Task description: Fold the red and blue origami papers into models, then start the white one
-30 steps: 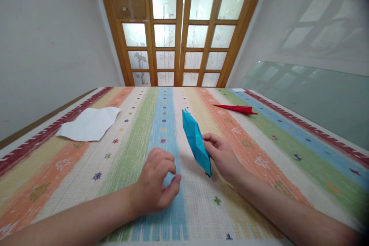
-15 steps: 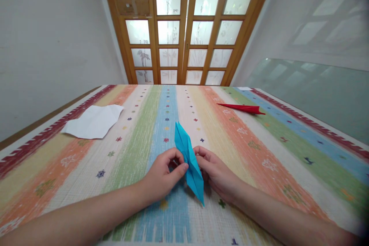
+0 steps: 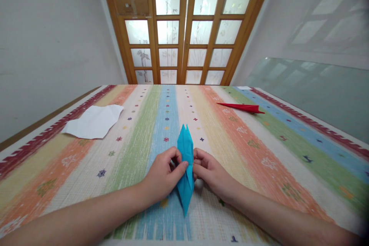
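A folded blue sheet of origami paper point(image 3: 185, 146) stands between my two hands, long and narrow, with two points at its far end and one at the near end. My left hand point(image 3: 167, 171) pinches its left side, thumb on the near face and fingers curled behind. On the other side, the curled fingers of my right hand point(image 3: 211, 171) close on the paper's right edge. Some of those fingertips are hidden behind the fold.
A creased white paper point(image 3: 93, 122) lies on the striped tablecloth point(image 3: 129, 184) at the left. Farther right is a red folded paper dart point(image 3: 242, 107). A glass panel point(image 3: 311, 92) leans by the right wall, and wooden doors point(image 3: 184, 27) stand behind the table.
The blue paper has turned from a slant to nearly straight ahead, its near tip swinging left. Both hands keep hold, the right one having shifted slightly left.
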The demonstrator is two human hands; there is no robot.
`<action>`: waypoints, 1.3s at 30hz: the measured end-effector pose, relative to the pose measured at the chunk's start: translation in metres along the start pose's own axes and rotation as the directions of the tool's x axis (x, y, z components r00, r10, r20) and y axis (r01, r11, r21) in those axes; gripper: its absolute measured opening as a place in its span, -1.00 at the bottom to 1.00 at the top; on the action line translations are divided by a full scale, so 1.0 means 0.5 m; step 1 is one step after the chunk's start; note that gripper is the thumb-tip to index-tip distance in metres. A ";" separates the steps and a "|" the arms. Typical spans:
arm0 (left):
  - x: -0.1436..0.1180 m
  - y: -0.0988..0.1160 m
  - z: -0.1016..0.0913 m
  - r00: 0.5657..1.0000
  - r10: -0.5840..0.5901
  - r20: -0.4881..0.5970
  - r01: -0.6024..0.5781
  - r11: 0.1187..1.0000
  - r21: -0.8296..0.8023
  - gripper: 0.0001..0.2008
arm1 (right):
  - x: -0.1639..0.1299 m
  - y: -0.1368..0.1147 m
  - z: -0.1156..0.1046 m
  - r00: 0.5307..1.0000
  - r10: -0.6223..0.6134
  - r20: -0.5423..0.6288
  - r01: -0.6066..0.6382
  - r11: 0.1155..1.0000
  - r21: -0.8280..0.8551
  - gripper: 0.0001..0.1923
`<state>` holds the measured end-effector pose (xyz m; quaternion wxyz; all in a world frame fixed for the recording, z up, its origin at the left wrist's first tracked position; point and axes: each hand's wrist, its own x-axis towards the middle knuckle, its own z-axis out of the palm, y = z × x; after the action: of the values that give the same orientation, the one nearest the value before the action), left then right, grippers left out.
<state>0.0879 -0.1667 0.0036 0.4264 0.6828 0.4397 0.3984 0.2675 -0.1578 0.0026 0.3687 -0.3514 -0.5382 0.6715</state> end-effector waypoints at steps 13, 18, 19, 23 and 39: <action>0.002 0.007 -0.005 0.998 0.049 0.039 -0.050 0.998 0.031 -0.80 | 0.001 0.011 -0.009 0.996 -0.059 0.062 0.061 0.998 -0.026 -0.61; 0.001 0.012 -0.008 0.991 0.122 0.062 -0.124 0.992 0.033 -0.72 | 0.003 0.013 -0.007 0.994 -0.091 0.054 0.091 0.996 -0.007 -0.62; 0.000 0.012 -0.008 0.989 0.130 0.067 -0.133 0.991 0.031 -0.70 | 0.003 0.012 -0.006 0.994 -0.091 0.053 0.091 0.996 -0.002 -0.63; -0.001 0.007 -0.005 0.993 0.086 0.080 -0.087 0.996 0.005 -0.71 | 0.002 0.008 -0.004 0.994 -0.097 0.049 0.096 0.995 0.017 -0.65; 0.048 -0.043 -0.025 0.959 -0.139 0.246 0.241 0.857 -0.456 -0.58 | 0.015 0.017 -0.032 0.988 0.123 0.092 -0.124 0.992 0.003 -0.52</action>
<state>0.0779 -0.1359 -0.0085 0.6629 0.5456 0.3461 0.3784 0.2767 -0.1453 -0.0090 0.3029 -0.3512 -0.5289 0.7108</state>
